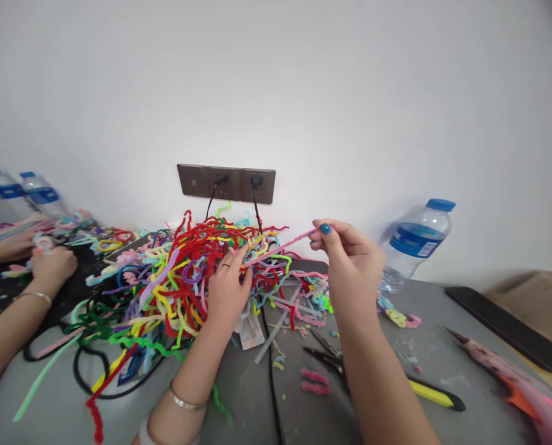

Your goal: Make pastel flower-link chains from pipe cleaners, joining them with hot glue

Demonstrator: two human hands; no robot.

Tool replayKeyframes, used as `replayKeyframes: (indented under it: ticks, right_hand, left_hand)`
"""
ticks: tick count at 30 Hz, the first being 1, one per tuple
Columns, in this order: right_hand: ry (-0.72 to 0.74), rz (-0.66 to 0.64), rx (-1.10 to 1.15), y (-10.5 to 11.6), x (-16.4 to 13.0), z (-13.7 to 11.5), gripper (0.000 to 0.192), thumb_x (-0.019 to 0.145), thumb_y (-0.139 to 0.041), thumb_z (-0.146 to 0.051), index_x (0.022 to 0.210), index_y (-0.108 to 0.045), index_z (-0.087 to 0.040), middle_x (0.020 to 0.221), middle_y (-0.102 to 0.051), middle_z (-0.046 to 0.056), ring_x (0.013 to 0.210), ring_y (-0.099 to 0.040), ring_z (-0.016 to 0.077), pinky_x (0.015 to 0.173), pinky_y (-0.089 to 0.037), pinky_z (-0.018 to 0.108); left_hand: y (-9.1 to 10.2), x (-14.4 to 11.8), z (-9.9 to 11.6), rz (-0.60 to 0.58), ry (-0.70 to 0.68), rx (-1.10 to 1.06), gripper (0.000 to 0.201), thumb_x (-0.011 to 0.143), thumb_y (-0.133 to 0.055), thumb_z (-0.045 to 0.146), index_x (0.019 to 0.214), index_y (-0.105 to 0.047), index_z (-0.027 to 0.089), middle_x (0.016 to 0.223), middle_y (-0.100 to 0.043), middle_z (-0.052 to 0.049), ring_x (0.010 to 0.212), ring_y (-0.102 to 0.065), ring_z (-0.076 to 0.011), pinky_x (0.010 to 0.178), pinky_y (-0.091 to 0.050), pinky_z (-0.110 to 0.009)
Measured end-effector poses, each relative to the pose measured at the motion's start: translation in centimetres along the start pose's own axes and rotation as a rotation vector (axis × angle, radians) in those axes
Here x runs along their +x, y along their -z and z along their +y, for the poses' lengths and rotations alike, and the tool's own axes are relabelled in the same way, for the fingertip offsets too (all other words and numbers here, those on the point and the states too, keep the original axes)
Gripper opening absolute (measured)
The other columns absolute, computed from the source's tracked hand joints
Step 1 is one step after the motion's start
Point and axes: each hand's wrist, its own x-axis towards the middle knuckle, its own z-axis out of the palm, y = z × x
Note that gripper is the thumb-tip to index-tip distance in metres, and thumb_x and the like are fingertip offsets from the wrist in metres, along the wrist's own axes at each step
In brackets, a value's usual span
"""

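Between the thumb and fingers of my right hand (352, 256) is the end of a pink pipe cleaner (282, 247), held above the table. The strand slants down left to my left hand (229, 281), which rests on a tangled pile of pipe cleaners (164, 284) in red, yellow, green, purple and other colours. The left fingers lie stretched over the pile with the thumb apart; their tips are partly lost among the strands. Two short pink pieces (316, 382) lie on the table below my right hand, beside a dark-jawed tool (324, 358) partly covered by my forearm.
To the right stand a water bottle (417, 241) and a pink glue gun (507, 371), with a yellow cutter (433, 394) nearer my forearm. Black cables run from wall sockets (227, 183) across the table. At left, another person's hands (53, 266) work near two more bottles (41, 194).
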Motion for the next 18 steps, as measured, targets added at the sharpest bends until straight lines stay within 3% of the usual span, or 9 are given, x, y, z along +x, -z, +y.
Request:
replayKeyframes:
  ticks: [7, 11, 13, 15, 18]
  right_hand:
    - [-0.043, -0.139, 0.055, -1.6, -1.2, -0.4, 0.017, 0.089, -0.062, -0.035, 0.092, -0.072, -0.021, 0.079, -0.066, 0.002, 0.064, -0.059, 0.0134, 0.06, -0.051, 0.027]
    - [-0.134, -0.261, 0.167, -3.4, -2.2, 1.9, 0.032, 0.085, -0.064, -0.039, 0.114, -0.061, -0.024, 0.094, -0.064, 0.002, 0.071, -0.059, 0.0138, 0.064, -0.051, 0.027]
    - [-0.163, -0.351, 0.145, -4.2, -2.7, 3.3, 0.029, 0.083, -0.065, -0.041, 0.105, -0.064, -0.022, 0.09, -0.063, 0.002, 0.07, -0.058, 0.014, 0.067, -0.051, 0.028]
    - [-0.109, -0.437, 0.069, -4.6, -3.1, 4.1, 0.022, 0.086, -0.061, -0.041, 0.083, -0.066, -0.021, 0.087, -0.063, 0.003, 0.076, -0.059, 0.0165, 0.076, -0.05, 0.031]
    - [-0.083, -0.533, 0.036, -4.8, -3.5, 4.3, 0.043, 0.095, -0.045, -0.044, 0.06, -0.052, -0.022, 0.074, -0.064, 0.003, 0.077, -0.06, 0.0189, 0.082, -0.048, 0.034]
  left_hand:
    - [0.0, 0.0, -0.1, -0.03, 0.002, -0.103, 0.044, 0.094, -0.048, 0.02, 0.137, -0.057, 0.021, 0.133, -0.064, -0.012, 0.131, -0.053, -0.0287, 0.105, -0.048, -0.047]
    - [-0.2, -0.1, -0.3, -0.032, -0.002, -0.114, 0.043, 0.097, -0.039, 0.017, 0.137, -0.057, 0.02, 0.132, -0.064, -0.013, 0.13, -0.054, -0.0272, 0.105, -0.049, -0.047]
    - [-0.3, -0.1, -0.5, -0.028, -0.018, -0.108, 0.043, 0.098, -0.038, 0.018, 0.137, -0.057, 0.019, 0.132, -0.064, -0.013, 0.13, -0.054, -0.0281, 0.103, -0.049, -0.048]
    - [-0.4, -0.1, -0.7, -0.025, -0.041, -0.11, 0.043, 0.098, -0.037, 0.018, 0.136, -0.057, 0.019, 0.132, -0.064, -0.013, 0.129, -0.054, -0.0282, 0.104, -0.049, -0.047]
    - [-0.6, -0.1, -0.9, -0.03, -0.066, -0.106, 0.042, 0.097, -0.039, 0.016, 0.135, -0.057, 0.019, 0.133, -0.064, -0.012, 0.13, -0.053, -0.0271, 0.106, -0.048, -0.047]
